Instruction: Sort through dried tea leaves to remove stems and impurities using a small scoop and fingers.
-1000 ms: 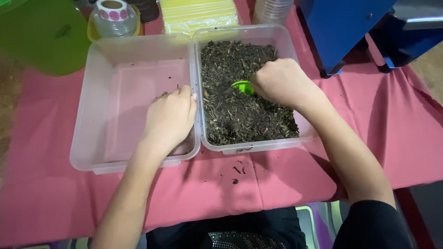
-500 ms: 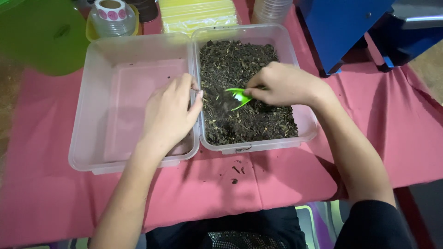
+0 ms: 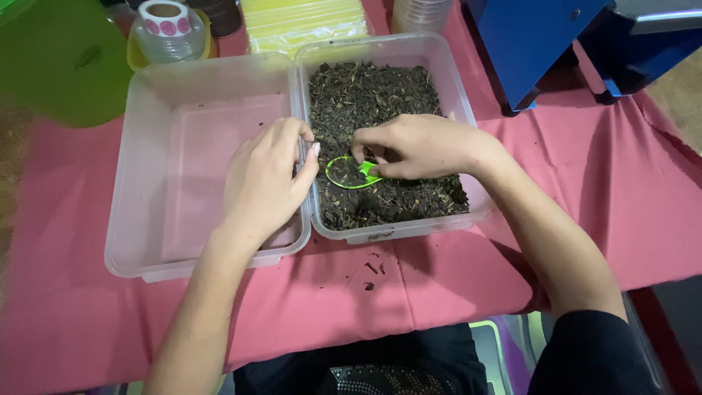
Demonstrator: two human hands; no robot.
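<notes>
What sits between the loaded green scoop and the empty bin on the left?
The green scoop in the right hand must cross the two touching bin walls. The left hand rests right at that divide, fingers at the rim, on the direct path into the empty bin.

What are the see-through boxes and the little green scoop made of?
Boxes: probably clear plastic, since the pink cloth shows through their cloudy walls. Green scoop in the right hand: likely smooth, bright plastic, thin-rimmed and slightly glossy.
</notes>
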